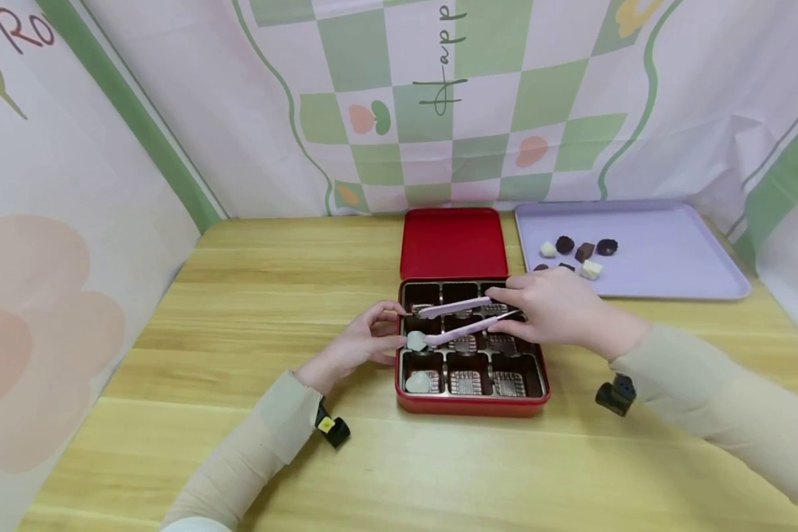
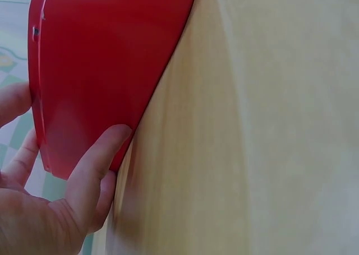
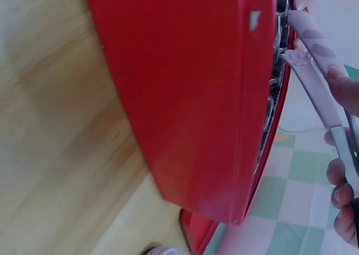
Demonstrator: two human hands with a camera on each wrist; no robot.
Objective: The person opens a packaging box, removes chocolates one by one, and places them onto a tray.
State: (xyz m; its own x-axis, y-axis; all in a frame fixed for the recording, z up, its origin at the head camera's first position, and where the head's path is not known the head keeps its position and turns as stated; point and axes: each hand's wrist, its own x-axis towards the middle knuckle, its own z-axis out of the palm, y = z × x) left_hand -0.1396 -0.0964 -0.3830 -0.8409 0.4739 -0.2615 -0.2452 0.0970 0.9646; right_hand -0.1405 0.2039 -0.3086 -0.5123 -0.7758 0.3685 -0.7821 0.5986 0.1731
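A red tin box [image 1: 473,406] with a brown compartment insert lies open in the middle of the table. My left hand [image 1: 355,341] holds the tin's left side; in the left wrist view the thumb [image 2: 101,154] presses on the red wall while other fingers reach the rim. My right hand [image 1: 558,309] grips tongs [image 1: 462,332] with lilac arms, spread apart over the box. Beside the lower tong tip, a pale chocolate [image 1: 415,340] sits in the middle-left compartment. Another pale, heart-like chocolate [image 1: 418,382] lies in the front-left compartment.
The red lid [image 1: 454,242] is laid back behind the tin. At the back right stands a lilac tray [image 1: 672,251] with several dark and white chocolates, such as a dark round one [image 1: 607,247]; my right hand partly overlaps its near edge. A printed cloth [image 1: 482,81] hangs behind the table.
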